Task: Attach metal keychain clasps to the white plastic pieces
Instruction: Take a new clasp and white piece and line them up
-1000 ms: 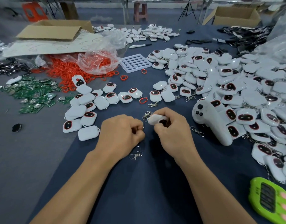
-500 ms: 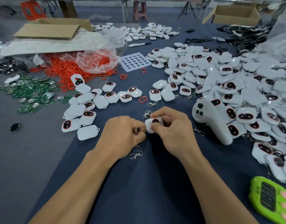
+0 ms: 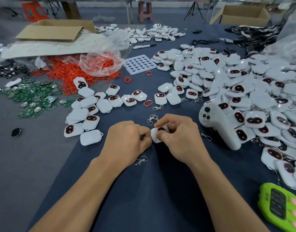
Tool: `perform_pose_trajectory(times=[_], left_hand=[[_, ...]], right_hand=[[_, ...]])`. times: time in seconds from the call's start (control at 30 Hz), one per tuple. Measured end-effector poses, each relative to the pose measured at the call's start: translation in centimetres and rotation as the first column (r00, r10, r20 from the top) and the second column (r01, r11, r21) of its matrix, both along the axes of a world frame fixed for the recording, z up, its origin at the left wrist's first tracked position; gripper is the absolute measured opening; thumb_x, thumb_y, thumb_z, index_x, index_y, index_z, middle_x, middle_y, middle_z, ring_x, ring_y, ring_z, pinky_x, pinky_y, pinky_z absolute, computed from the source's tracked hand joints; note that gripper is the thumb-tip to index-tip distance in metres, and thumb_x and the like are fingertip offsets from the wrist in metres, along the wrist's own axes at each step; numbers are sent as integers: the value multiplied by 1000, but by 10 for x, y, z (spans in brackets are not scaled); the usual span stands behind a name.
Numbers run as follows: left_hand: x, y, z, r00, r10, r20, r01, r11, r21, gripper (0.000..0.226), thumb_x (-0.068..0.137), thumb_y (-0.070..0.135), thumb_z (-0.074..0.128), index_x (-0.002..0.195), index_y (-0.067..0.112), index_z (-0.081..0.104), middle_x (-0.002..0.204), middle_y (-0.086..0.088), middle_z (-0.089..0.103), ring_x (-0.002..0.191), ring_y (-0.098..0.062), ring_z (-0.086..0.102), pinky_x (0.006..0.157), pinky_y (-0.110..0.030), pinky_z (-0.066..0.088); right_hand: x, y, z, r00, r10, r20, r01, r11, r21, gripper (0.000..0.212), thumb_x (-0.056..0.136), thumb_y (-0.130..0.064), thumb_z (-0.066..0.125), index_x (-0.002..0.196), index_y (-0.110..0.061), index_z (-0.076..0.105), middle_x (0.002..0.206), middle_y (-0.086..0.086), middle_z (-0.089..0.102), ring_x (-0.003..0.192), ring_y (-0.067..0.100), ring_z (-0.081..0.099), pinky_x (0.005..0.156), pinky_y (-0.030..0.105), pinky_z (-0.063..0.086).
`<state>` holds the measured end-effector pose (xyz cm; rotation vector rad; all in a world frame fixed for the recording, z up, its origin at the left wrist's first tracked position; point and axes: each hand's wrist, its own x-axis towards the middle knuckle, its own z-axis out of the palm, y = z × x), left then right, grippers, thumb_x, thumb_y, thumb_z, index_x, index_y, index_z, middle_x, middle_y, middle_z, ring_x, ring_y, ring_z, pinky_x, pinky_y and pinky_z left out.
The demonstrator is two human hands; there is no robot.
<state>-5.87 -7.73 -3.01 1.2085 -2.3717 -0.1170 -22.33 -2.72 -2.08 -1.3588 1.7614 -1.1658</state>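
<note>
The white plastic piece (image 3: 156, 135) lies in the narrow gap between the two hands. Its long axis slants from the knuckles of the left hand (image 3: 127, 141) up and away into the fingers of the right hand (image 3: 177, 136), so the bare rounded end points at the left hand, which touches it. The right hand has the firmer hold: thumb and curled fingers wrap the far half of the piece, with its dark red-rimmed face showing just above the thumb. The left hand is closed up tight, fingertips tucked in against the piece's near end. Whatever they pinch there is hidden, so I cannot tell whether a clasp is already in that grip. The join most likely has to be made at that left-facing end, with the left hand working and the right only steadying. A loose metal clasp (image 3: 153, 118) lies just beyond the right hand's fingertips, and another clasp (image 3: 141, 160) lies beside the left wrist, on the body side. The heap of white pieces (image 3: 244, 84) lies out past the right hand.
</note>
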Motion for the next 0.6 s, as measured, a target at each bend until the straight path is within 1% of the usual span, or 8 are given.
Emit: perform_pose_trajectory(times=[0.1,0.17,0.27,0.33,0.37,0.43,0.5,0.6], left_hand=[[0,0,0,999,18,-30,-18,999,28,19,75,25,80,62,26,67,50,7,50,57,-16,49,52,-32,44],[0,0,1,999,12,-45,-10,999,47,19,73,23,82,62,28,67,49,9,48,56,-14,48,53,-30,44],[2,-1,1,993,36,-117,-17,988,157,15,73,24,81,69,34,72,52,11,50,62,-10,52,56,-24,40],[3,-4,1,971,86,-225,-26,966,257,14,73,25,80,75,37,75,59,11,59,67,-5,56,56,-15,37],[3,-6,1,957,98,-273,-14,956,294,16,73,25,79,79,40,77,61,12,60,63,-4,55,54,-12,37],[3,-8,3,936,77,-344,53,934,353,24,76,24,75,88,44,79,56,11,56,54,-6,48,54,-12,37],[5,-10,5,925,41,-377,125,906,404,26,82,23,73,92,47,80,55,8,53,53,-6,43,54,-12,36],[9,-14,5,913,20,-407,183,872,454,15,88,26,75,81,39,79,59,5,62,53,-3,44,54,-15,36]], right_hand=[[0,0,-1,1000,3,18,-3,1000,7,22,82,-9,75,77,-31,73,60,-6,67,49,2,50,48,10,39],[-1,-1,-2,999,-2,32,2,1000,11,22,82,-10,75,78,-32,74,62,-6,69,50,2,52,48,9,39],[-2,-2,-4,996,-21,86,20,1000,19,24,81,-11,75,80,-35,75,65,-6,70,49,2,51,51,13,41],[-2,-3,-4,987,-43,152,38,999,36,25,82,-11,74,82,-36,75,63,-7,69,48,3,50,54,20,42],[-2,-3,-4,981,-56,187,49,998,44,25,83,-10,73,82,-35,75,62,-7,68,47,4,49,55,23,42],[-4,-4,-2,957,-73,281,61,997,50,25,85,-5,70,82,-30,76,62,-4,68,46,10,47,54,25,42],[-5,-4,1,914,-76,399,59,997,53,26,87,1,67,81,-23,76,63,0,67,44,15,44,50,24,41],[-5,-3,4,843,-59,534,39,998,49,28,89,7,64,79,-17,75,66,4,67,42,16,43,42,18,37]])
